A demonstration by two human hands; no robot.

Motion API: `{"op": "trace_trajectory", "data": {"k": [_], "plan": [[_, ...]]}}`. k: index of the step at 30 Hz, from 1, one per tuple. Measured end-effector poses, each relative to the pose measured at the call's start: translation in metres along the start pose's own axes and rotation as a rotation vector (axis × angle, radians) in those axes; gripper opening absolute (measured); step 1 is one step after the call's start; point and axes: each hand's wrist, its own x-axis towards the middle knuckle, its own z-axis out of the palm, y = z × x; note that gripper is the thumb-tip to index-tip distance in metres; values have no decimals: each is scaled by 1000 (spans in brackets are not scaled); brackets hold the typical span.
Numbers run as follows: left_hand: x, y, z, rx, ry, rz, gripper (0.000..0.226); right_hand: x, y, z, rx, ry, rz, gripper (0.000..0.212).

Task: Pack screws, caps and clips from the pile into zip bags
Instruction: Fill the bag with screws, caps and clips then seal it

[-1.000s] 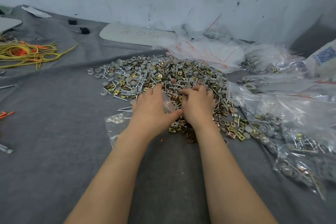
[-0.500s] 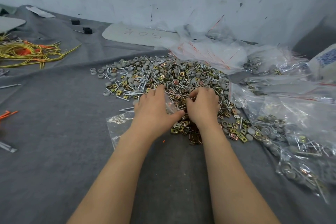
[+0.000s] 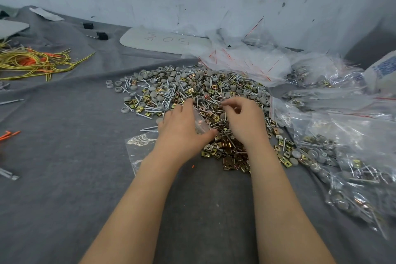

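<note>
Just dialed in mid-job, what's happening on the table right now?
A person is bagging hardware on the grey cloth. The left hand holds a small clear zip bag at the near side of the pile of screws, caps and clips. The right hand reaches into the pile beside it, fingers curled, picking at pieces; whether it has one pinched is unclear. Another flat bag lies under the left wrist, and filled bags are heaped to the right.

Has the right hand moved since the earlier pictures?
Yes. The right hand shifted slightly right across the pile, away from the left hand; fingers now curled.
</note>
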Motion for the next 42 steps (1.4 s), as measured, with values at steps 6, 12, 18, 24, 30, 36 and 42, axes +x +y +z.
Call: {"op": "trace_trajectory", "data": {"k": [6, 12, 18, 24, 30, 36, 42], "plan": [[-1, 0, -1, -2, 1, 3, 95, 1, -1, 14, -406, -109, 154, 31], [-1, 0, -1, 4, -8, 1, 94, 1, -1, 10, -433, -135, 202, 27], [-1, 1, -1, 7, -16, 3, 95, 1, 0, 9, -515, -154, 230, 34], [-2, 0, -2, 0, -18, 8, 93, 3, 4, 10, -456, -71, 234, 27], [-1, 0, 0, 13, -33, 7, 95, 2, 8, 7, -453, -112, 212, 30], [-1, -1, 0, 6, -38, 10, 96, 4, 3, 7, -487, -160, 254, 30], [-1, -1, 0, 12, -41, 2, 96, 5, 2, 9, -502, -150, 272, 30]]}}
